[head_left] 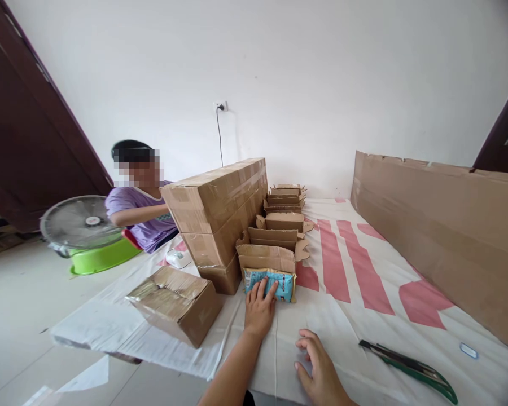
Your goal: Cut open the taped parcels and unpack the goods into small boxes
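My left hand rests on a blue packet, its fingers spread over the front of it. The packet has a yellowish edge and stands against the nearest open cardboard box. My right hand hovers near the table's front edge, fingers apart and slightly curled, holding nothing. Behind the packet, several more open cardboard boxes run in a row toward the wall. What they contain is hidden.
Taped boxes form a tall stack left of the row. A closed box sits nearer. A green-handled cutter lies right on the cloth-covered table. A cardboard panel stands beyond. A person sits beside a fan.
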Demonstrator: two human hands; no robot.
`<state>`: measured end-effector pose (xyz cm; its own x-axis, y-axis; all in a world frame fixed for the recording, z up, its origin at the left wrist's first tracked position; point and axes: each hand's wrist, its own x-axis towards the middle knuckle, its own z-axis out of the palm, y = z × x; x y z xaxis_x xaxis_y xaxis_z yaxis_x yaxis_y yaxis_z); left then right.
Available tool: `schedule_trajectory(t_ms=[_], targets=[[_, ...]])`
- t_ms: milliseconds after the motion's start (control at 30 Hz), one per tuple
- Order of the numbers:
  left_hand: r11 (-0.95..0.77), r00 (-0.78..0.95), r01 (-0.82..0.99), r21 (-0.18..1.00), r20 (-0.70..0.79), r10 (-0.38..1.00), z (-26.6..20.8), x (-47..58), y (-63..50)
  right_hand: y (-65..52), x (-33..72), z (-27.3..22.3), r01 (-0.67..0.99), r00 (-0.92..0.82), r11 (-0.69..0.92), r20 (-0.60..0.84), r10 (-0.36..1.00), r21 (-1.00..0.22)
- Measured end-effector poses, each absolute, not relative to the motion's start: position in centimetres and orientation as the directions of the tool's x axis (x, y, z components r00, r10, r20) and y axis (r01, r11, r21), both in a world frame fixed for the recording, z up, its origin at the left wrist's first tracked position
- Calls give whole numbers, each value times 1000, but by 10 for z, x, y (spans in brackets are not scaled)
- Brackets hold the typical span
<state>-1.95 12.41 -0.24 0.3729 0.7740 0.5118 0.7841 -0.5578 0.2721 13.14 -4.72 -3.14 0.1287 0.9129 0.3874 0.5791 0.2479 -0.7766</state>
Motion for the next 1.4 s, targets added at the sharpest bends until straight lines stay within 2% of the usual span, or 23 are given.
schedule_trajectory(t_ms=[133, 267, 367, 433, 467, 533, 600, 700, 833, 1033, 1167, 1267, 1333, 1400], targets=[[-535, 340, 785, 314, 503, 795, -8, -19, 119, -49, 131, -30, 578, 131, 263, 406, 904, -773], [-574, 379, 748, 333, 496, 781, 4, -28, 96, -49, 134, -33, 580, 113, 269, 402, 908, -769], [-665, 425, 678, 313, 572, 702, 48, -53, 85, -48, 137, -34, 595, 89, 268, 393, 915, -758], [-664, 382, 695, 275, 641, 666, 91, -83, 90, -47, 139, -35, 608, 73, 272, 394, 916, -746], [-599, 320, 751, 277, 640, 698, 113, -101, 97, -47, 140, -36, 613, 69, 274, 396, 916, -741], [-305, 68, 887, 347, 555, 829, 152, -144, 117, -46, 140, -37, 619, 67, 277, 401, 913, -735], [-102, -128, 911, 398, 511, 850, 176, -188, 140, -46, 140, -38, 617, 61, 280, 399, 915, -736], [168, -351, 875, 454, 354, 867, 177, -242, 163, -46, 138, -36, 609, 66, 272, 389, 919, -745], [303, -401, 842, 447, 143, 905, 147, -272, 168, -50, 135, -25, 603, 74, 263, 381, 922, -754], [241, -300, 887, 394, 94, 949, 126, -254, 144, -52, 133, -13, 513, 104, 256, 355, 929, -819], [148, -203, 916, 374, 113, 973, 111, -219, 105, -59, 132, -19, 340, 145, 190, 251, 957, -921], [31, -84, 929, 370, 128, 988, 93, -176, 66, -73, 134, -18, 207, 102, 167, 191, 976, -964], [-61, 5, 939, 338, 165, 986, 81, -143, 38, -83, 139, -13, 169, 90, 196, 213, 973, -966], [-137, 71, 931, 339, 201, 977, 71, -111, 10, -92, 148, -6, 183, 151, 222, 250, 956, -958]])
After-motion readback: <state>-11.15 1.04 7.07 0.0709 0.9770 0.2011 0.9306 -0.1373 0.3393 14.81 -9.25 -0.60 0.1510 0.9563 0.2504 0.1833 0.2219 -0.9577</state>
